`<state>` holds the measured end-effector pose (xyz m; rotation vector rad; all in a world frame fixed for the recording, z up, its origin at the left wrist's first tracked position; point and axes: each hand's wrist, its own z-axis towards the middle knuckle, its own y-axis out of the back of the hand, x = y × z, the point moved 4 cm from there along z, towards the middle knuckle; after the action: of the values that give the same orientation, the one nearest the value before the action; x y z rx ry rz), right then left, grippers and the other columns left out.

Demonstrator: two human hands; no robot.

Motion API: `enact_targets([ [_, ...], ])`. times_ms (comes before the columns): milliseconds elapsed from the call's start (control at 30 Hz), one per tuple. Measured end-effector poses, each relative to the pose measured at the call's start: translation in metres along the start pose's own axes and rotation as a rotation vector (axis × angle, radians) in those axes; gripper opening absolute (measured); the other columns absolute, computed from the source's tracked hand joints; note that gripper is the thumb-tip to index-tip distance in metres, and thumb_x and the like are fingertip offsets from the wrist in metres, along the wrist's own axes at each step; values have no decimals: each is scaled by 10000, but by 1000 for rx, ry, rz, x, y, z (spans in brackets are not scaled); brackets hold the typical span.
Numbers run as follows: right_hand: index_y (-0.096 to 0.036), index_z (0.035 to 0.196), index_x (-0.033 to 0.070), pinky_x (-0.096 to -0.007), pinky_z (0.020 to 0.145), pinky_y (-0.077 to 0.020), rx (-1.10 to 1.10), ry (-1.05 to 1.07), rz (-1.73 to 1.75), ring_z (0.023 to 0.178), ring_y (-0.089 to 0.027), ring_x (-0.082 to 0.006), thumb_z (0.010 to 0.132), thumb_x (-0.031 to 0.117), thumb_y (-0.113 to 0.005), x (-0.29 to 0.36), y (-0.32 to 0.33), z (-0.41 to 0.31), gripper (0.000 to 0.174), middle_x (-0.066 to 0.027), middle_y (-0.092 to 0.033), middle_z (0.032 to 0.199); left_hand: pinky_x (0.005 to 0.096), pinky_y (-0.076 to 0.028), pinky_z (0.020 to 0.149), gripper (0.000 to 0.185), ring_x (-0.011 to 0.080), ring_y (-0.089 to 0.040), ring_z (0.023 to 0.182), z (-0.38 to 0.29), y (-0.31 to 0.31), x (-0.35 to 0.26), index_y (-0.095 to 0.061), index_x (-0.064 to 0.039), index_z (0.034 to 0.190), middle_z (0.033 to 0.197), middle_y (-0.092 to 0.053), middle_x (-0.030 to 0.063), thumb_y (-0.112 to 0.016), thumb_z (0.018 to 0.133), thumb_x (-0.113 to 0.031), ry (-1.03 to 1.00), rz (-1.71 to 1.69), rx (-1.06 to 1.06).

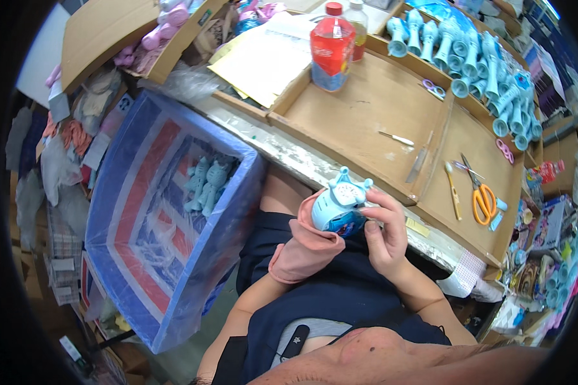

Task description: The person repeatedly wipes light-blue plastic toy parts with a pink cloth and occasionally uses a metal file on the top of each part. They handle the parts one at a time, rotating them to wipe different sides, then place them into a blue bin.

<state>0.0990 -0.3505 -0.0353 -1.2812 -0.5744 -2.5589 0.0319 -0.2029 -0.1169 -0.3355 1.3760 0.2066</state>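
A light-blue plastic toy part (pixel 339 207) with knobbed prongs, a round perforated disc and a dark blue glossy panel is held over my lap. My left hand (pixel 310 243) is wrapped in a pink cloth and holds the toy part from the left and below; the cloth hides its fingers. On the other side, my right hand (pixel 385 228) has its fingers bent, with the fingertips against the toy part's right edge near the prong and panel.
A blue, red and white lined bin (pixel 173 288) with light-blue toy figures (pixel 209 185) stands at left. Cardboard trays (pixel 366 110) hold a bottle (pixel 332 53), a white-handled tool (pixel 402 139), orange-handled scissors (pixel 482 202) and a toothbrush (pixel 453 190). Light-blue parts (pixel 469 57) crowd the far tray.
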Motion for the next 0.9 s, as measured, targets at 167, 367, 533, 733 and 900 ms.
enact_targets([
  [167,-628,1052,22,-376,989,-430,-67,-151,18,1135,-558,-299,900,13,-605,-15,3,-23,154,-171,-566,1232,338,-531,903,753,209,-616,1085,-2,7,15,-341,46,1374,1239,-582,150,-763,823,-247,-80,-52,31],
  [367,-628,1045,24,-365,930,-453,11,-201,-123,1020,-599,-293,862,28,-660,-25,9,-45,186,-150,-626,1104,335,-540,875,739,211,-631,1044,-7,7,17,-344,50,1360,1157,-611,131,-756,813,-228,-4,25,4],
  [533,-629,1075,34,-409,834,-459,20,-58,-720,939,-593,-329,782,50,-717,-36,50,-54,306,-139,-627,1042,375,-530,869,557,271,-617,1056,-3,7,4,-431,0,1222,1102,-617,106,-740,790,-171,-5,160,33],
  [733,-654,1186,72,-450,903,-427,293,-122,-1121,1032,-557,-318,705,279,-806,-50,86,-102,545,-112,-606,1141,424,-516,863,351,349,-598,1067,11,-14,-18,-526,-64,1042,1048,-619,80,-724,756,-110,-280,566,302],
  [900,-696,1048,75,-399,815,-473,261,74,-916,885,-615,-261,705,110,-799,-45,106,-106,360,-64,-649,981,465,-505,859,205,415,-582,1077,19,-42,-24,-605,-118,893,1004,-620,58,-710,727,-59,-453,702,417],
])
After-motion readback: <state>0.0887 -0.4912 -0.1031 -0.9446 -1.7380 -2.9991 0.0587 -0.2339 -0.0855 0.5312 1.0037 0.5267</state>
